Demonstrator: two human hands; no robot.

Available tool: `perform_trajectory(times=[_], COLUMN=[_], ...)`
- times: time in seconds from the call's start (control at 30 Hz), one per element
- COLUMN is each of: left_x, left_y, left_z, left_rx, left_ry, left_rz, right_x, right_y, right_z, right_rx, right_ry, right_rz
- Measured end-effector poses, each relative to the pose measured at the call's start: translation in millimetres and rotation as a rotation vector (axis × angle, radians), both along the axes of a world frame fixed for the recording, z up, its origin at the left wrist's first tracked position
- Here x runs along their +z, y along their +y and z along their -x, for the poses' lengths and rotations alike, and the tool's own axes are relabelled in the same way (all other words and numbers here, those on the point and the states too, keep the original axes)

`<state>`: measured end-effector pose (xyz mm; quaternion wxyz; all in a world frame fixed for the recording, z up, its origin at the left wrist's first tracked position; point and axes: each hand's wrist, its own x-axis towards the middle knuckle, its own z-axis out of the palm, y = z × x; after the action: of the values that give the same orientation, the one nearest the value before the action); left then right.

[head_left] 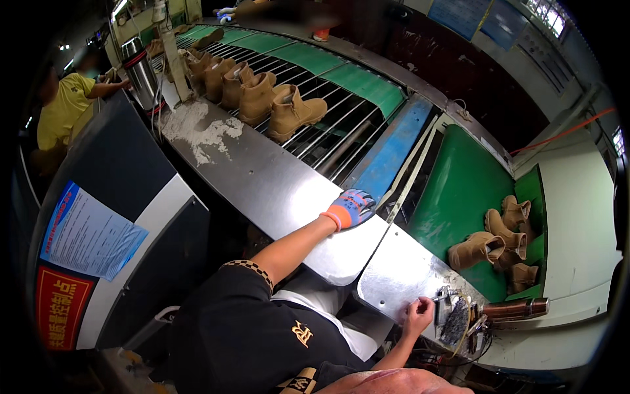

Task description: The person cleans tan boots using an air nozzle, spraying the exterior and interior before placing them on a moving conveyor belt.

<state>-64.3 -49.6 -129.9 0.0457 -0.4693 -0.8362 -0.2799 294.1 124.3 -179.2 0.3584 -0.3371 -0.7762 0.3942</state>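
Observation:
My left hand (352, 207), in a blue and orange glove, lies on the edge of the metal table (262, 187). Its fingers are stretched out over the end of a blue beam (400, 141), with nothing seen in them. My bare right hand (418, 318) is closed at the table's right end, fingertips pinched together. Whatever they hold is too small to make out. Right beside it sits a cluttered holder (457, 320) with dark bristly material and small tools. Beyond my left hand, a tan boot (295, 113) stands at the near end of a row of boots on metal rods.
Several tan boots lie in a group on a green belt (453, 190) at the right, among them one ankle boot (476, 251). A brown cylinder (518, 309) projects beside the holder. A steel flask (140, 73) stands far left, near a person in a yellow shirt (64, 108).

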Motion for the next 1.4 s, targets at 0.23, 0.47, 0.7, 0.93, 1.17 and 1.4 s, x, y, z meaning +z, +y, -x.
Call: perform_trajectory(times=[0.23,0.47,0.7,0.93,1.17,1.4], left_x=[-2.0,4.5,-8.7,-12.8,-3.8,-22.8], left_y=[0.2,-4.7,3.6,-1.6,-5.0,-11.1], left_z=[4.4,5.4,3.9,7.4,6.5,-16.0], left_rx=[-0.007,-0.029,-0.003,0.020,-0.007,-0.047], left_ry=[-0.083,-0.098,-0.082,-0.055,-0.034,0.038], left_rz=[0.105,0.128,0.089,0.101,0.054,-0.055], right_x=[25.9,34.5,23.4,13.7,24.7,30.0], right_y=[-12.9,-19.9,-14.5,-31.9,-66.1,-32.4], right_z=[11.2,19.1,8.5,-6.7,-51.2,-58.1], right_rx=[-0.026,-0.008,0.015,0.114,0.221,0.331], right_ry=[-0.023,-0.073,-0.101,-0.148,-0.371,-0.416], right_rz=[-0.005,-0.256,-0.201,-0.272,-0.646,-0.752])
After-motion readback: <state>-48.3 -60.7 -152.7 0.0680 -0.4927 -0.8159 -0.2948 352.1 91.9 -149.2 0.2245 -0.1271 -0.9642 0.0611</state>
